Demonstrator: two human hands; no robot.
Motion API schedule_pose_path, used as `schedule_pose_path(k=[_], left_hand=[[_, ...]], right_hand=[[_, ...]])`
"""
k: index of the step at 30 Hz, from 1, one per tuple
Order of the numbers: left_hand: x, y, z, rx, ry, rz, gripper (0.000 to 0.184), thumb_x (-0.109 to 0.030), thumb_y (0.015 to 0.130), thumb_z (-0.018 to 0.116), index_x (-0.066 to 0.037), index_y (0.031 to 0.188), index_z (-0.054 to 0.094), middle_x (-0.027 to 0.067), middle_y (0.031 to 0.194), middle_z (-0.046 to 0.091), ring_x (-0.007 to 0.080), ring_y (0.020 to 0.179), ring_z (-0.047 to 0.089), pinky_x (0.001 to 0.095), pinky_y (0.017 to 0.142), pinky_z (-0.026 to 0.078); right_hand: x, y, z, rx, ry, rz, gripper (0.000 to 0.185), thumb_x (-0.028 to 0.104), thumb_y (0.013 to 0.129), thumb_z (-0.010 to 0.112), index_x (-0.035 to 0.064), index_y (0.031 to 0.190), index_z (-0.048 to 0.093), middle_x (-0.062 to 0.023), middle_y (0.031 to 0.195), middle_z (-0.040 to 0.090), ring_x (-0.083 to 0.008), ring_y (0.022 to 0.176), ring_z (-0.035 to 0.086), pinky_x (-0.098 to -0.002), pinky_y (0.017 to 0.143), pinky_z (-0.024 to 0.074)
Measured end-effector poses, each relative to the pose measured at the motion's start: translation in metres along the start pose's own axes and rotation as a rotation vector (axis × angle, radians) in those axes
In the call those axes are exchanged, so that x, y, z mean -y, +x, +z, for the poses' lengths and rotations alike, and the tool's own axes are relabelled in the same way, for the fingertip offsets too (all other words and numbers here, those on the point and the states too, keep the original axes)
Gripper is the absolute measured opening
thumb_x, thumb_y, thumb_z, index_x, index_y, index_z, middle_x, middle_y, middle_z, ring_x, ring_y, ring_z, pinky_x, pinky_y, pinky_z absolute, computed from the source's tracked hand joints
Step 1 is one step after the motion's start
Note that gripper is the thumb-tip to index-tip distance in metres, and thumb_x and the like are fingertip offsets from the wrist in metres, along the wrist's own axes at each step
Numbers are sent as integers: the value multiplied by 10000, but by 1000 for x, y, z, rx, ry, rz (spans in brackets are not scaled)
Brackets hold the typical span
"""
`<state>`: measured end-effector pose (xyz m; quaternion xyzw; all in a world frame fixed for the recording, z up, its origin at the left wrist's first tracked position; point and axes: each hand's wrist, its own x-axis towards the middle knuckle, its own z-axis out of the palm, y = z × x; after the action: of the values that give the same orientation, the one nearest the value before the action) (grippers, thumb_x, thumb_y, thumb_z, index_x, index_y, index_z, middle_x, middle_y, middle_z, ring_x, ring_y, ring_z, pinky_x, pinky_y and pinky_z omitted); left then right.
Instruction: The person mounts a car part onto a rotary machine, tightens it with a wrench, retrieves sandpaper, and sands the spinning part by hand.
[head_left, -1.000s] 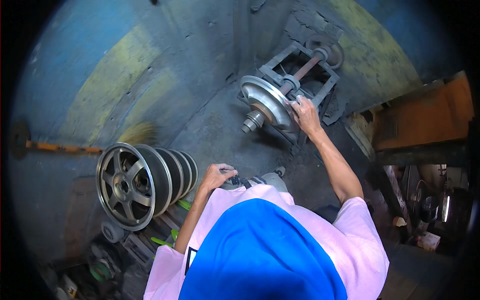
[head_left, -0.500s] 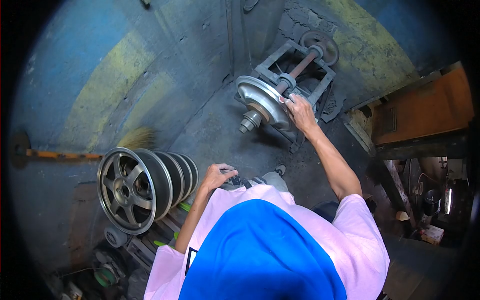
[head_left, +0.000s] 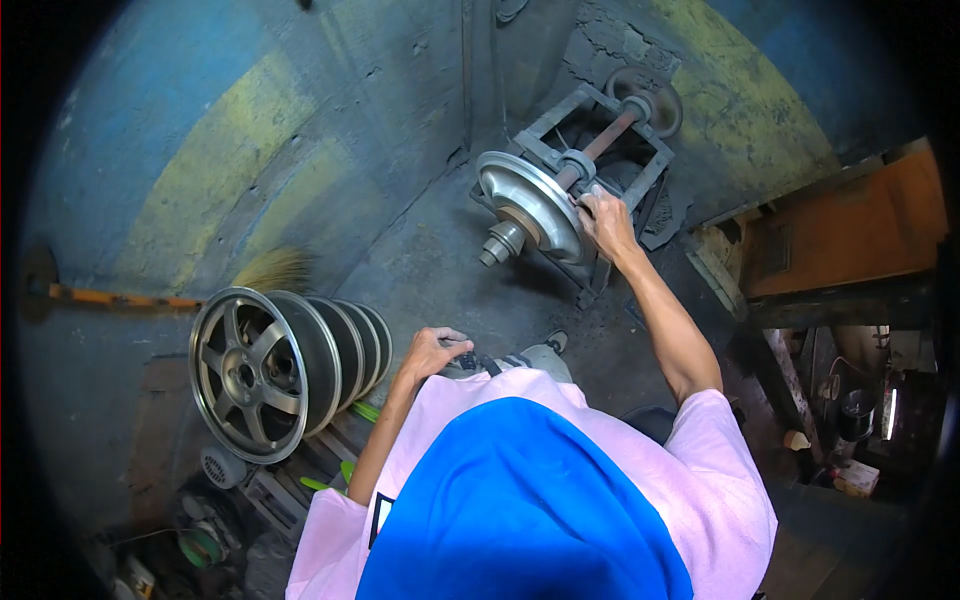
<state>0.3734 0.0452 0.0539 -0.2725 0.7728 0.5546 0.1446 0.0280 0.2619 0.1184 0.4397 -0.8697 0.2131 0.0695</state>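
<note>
A round silver metal disc [head_left: 555, 212], shaped like a wheel part, is mounted on the shaft of a floor-standing frame. My right hand [head_left: 608, 222] is at the disc's right rim, with fingers bent and pinched together. Whatever they hold there is too small to make out. A stepped metal hub with a nut [head_left: 503, 243] sticks out from the disc's near side. Low by my waist, my left hand [head_left: 437, 352] rests near my lap, its thumb and fingers slightly apart, with nothing visible in it.
Several alloy wheel rims [head_left: 250, 375] lie in a row on their sides at the left, beside a straw broom [head_left: 275, 270]. The machine frame [head_left: 640, 185] carries a pulley wheel [head_left: 655, 100] at its far end. An orange-brown cabinet [head_left: 845, 225] stands at right.
My right hand has shifted slightly down and to the right along the disc's rim, and its fingers have bent more. My left hand has stayed in place. The view has tilted a little.
</note>
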Motion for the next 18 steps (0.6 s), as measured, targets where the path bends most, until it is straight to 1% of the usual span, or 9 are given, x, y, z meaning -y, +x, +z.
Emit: schedule_pose_path(k=[2, 5, 8, 10, 11, 14, 18], left_hand=[[1, 1, 1, 5, -10, -6, 405, -348, 792, 810, -11, 1013, 789, 160, 911, 770, 229, 831, 735, 330, 805, 560], [1, 3, 2, 40, -30, -35, 410, -354, 791, 810, -10, 1012, 788, 156, 911, 771, 230, 835, 736, 330, 808, 560], [3, 7, 2, 30, -2, -12, 412, -356, 788, 811, -7, 1005, 789, 154, 910, 772, 232, 838, 737, 330, 809, 561], [-3, 5, -1, 32, -6, -14, 410, -343, 798, 814, 1, 1018, 783, 152, 903, 766, 218, 829, 722, 328, 793, 554], [-5, 4, -2, 37, -8, -13, 407, -329, 808, 817, 10, 1030, 778, 151, 897, 761, 204, 821, 706, 326, 776, 547], [-3, 3, -2, 42, 21, -1, 427, -351, 805, 816, 9, 1031, 779, 155, 899, 759, 212, 831, 708, 336, 783, 546], [-9, -1, -5, 59, 33, -28, 447, -369, 803, 815, 12, 1033, 778, 163, 906, 758, 224, 840, 710, 342, 791, 546]], right_hand=[[1, -2, 0, 24, 4, 29, 155, 96, 866, 687, 12, 992, 721, -205, 936, 616, -392, 873, 645, -459, 773, 518], [9, -5, -1, -10, 53, 16, 163, 111, 868, 693, 15, 997, 720, -196, 935, 615, -384, 870, 648, -457, 773, 518], [13, -7, 0, -73, 91, 13, 135, 107, 875, 679, 16, 973, 698, -201, 920, 618, -400, 856, 642, -471, 786, 517], [13, -11, 4, -145, 149, 134, 137, 113, 878, 689, 17, 977, 686, -196, 920, 619, -393, 880, 641, -469, 800, 514], [12, -12, 6, -144, 150, 134, 137, 113, 878, 689, 17, 977, 686, -196, 920, 619, -393, 880, 641, -469, 800, 514], [7, -17, 9, -113, 176, 115, 126, 112, 886, 692, 21, 972, 674, -191, 913, 618, -388, 895, 640, -464, 800, 515], [4, -18, 14, -181, 94, 13, 124, 117, 887, 704, 23, 960, 670, -169, 903, 621, -366, 891, 635, -456, 787, 517]])
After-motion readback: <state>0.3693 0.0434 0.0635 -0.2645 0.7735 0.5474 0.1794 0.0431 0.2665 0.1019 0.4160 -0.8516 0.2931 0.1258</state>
